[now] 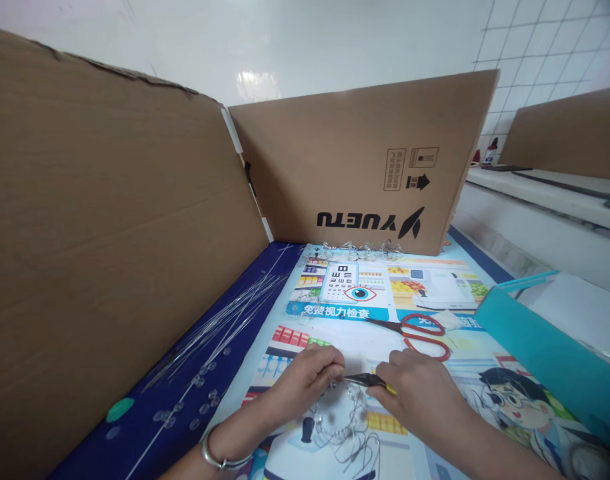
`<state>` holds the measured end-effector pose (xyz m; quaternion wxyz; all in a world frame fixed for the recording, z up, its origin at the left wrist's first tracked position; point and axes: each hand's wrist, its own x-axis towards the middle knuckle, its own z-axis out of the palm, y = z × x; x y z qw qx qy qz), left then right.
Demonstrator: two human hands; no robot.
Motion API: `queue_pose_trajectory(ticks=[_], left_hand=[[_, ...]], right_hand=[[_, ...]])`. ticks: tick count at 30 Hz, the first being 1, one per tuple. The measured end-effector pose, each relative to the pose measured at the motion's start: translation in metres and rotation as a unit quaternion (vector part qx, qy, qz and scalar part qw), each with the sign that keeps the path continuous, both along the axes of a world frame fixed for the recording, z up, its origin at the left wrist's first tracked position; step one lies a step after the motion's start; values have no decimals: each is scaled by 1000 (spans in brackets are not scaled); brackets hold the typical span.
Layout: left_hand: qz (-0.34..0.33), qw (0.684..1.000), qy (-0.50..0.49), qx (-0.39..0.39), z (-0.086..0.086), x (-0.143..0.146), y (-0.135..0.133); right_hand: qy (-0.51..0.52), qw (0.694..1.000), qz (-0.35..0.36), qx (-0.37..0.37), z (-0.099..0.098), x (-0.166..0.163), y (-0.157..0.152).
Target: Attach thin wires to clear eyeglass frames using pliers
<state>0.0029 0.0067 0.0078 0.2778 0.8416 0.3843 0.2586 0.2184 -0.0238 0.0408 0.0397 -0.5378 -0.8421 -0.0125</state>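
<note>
Beaded wire ring (339, 436)'s hanging just nearside, between both hands. Left hand (312, 373)'s pinching its far edge, right hand (419, 393)'s wrapped round yellow-handled pliers (369, 379), tips right by that pinch.

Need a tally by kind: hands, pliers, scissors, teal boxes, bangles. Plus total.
Hands: 2 (left hand, right hand)
Pliers: 1, in the right hand
Scissors: 1, red-handled
Teal box: 1
Bangle: 1
Total: 6
</note>
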Motion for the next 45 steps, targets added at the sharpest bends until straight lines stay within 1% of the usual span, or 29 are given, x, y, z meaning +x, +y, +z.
queue_pose_trajectory(ticks=[6,9,13,18,23,29,32,35,37,40,45], left_hand=[[-7,999,28,40,3,2,-4],[-13,997,30,71,-1,2,-3],[-36,992,29,116,-8,1,-1],[-55,987,42,143,-12,-2,-1],[-58,989,36,132,-9,-2,-2],[-15,995,-20,93,-7,-3,-2],[-8,997,-40,71,-8,-4,-2],[0,996,-57,61,-12,-4,-1],[6,996,-67,63,-15,-4,0],[13,995,-66,73,-17,-4,1],[13,992,-35,117,-15,-4,0]], right_hand=[[-8,1000,2,12,3,2,0],[-18,1000,8,13,4,3,0],[-28,999,15,12,6,3,0],[-30,999,15,19,11,5,1],[-31,999,14,29,12,7,1],[-16,999,16,49,18,10,0],[-4,998,25,52,22,8,-5],[7,998,39,54,21,2,-9],[9,997,49,51,17,-1,-10],[8,997,45,56,10,-2,-10],[15,998,40,49,5,-2,-9]])
